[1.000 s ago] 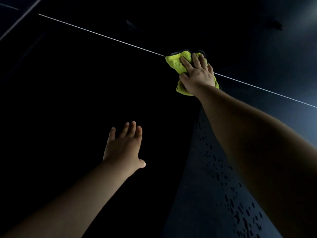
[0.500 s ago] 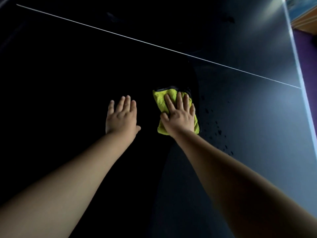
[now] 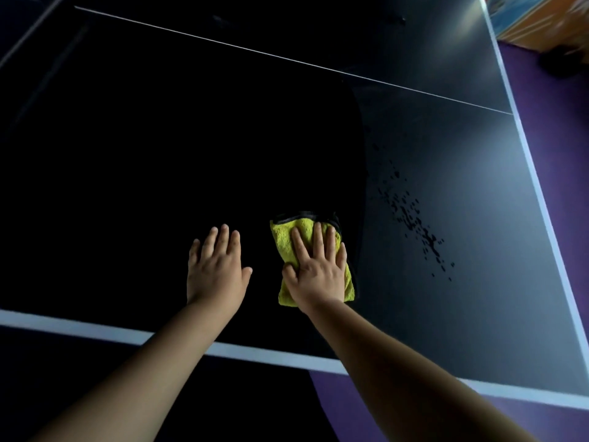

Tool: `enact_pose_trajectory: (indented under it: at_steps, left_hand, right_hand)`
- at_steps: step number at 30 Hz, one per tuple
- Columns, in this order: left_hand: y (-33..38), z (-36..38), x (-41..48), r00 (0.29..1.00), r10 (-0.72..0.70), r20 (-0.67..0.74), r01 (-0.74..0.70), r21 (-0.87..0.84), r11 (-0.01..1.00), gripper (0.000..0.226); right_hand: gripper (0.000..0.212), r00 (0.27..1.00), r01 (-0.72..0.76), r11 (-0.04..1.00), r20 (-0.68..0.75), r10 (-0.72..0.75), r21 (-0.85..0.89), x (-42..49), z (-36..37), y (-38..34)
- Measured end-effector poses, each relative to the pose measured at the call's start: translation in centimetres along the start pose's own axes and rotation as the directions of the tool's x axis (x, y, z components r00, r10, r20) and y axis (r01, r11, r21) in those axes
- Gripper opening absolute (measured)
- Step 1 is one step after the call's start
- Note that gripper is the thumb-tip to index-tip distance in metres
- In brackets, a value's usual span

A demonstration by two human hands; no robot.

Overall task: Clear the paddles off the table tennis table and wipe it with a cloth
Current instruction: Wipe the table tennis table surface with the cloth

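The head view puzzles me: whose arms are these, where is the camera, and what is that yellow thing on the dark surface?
There is no machine here. A person wears a camera on the head, looking forward and down, so you see that person's own two arms. The dark surface is a table tennis table with white lines. The right hand presses flat on a folded yellow cloth, fingers straight, as for wiping. The left hand lies flat on the bare table beside it and holds nothing. Right of the cloth are small dark specks, perhaps droplets. No paddles show. The purple area is the floor.
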State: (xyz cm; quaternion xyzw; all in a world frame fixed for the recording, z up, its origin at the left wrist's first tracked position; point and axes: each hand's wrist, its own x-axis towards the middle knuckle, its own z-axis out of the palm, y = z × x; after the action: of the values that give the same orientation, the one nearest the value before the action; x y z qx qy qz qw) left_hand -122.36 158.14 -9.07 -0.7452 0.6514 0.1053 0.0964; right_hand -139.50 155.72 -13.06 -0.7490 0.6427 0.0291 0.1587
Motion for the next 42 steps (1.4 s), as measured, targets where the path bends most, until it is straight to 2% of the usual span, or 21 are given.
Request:
enact_pose_trajectory:
  at_steps: [9,13,17,19,23,32,37,42]
  left_hand:
    - [1.1,1.3,-6.2,0.998,0.046,0.044,-0.045,-0.025,0.999,0.07]
    - [2.6,0.8,-6.0,0.995,0.084,0.052,-0.082,-0.03,0.996,0.07]
    - [4.0,0.2,-4.3,0.995,0.091,0.05,-0.088,-0.057,0.994,0.07]
    - [4.8,-0.2,-2.9,0.994,0.092,0.052,-0.089,-0.064,0.994,0.07]
    - [6.8,-1.1,1.7,0.994,0.084,0.063,-0.077,-0.1,0.992,0.071]
    - [14.9,-3.7,16.7,0.996,0.075,0.04,-0.072,-0.075,0.995,0.089]
    - [18.0,-5.0,23.7,0.994,0.045,0.099,-0.041,-0.042,0.998,0.105]
    - [20.1,-5.9,28.6,0.985,0.048,0.169,-0.048,-0.006,0.999,0.111]
  right_hand:
    - [0.071,0.999,0.031,0.999,-0.014,-0.03,0.032,-10.0,2.7,-0.2]
    - [0.071,1.0,-0.013,1.0,-0.014,0.013,-0.013,-12.2,2.6,2.0]
    - [0.069,0.995,-0.099,0.992,-0.012,0.098,-0.083,-10.3,2.1,3.0]
    - [0.073,0.986,-0.164,0.981,-0.031,0.162,-0.102,-7.0,1.2,3.6]
    - [0.08,0.973,-0.216,0.967,0.052,0.225,-0.134,2.7,-2.3,5.8]
    - [0.076,0.994,-0.105,0.987,-0.006,0.105,-0.119,23.9,-7.4,12.1]
    - [0.072,0.996,-0.063,0.992,-0.062,0.057,-0.108,35.4,-9.7,14.1]
    - [0.071,0.995,-0.029,0.995,-0.1,0.02,-0.094,44.0,-11.7,15.1]
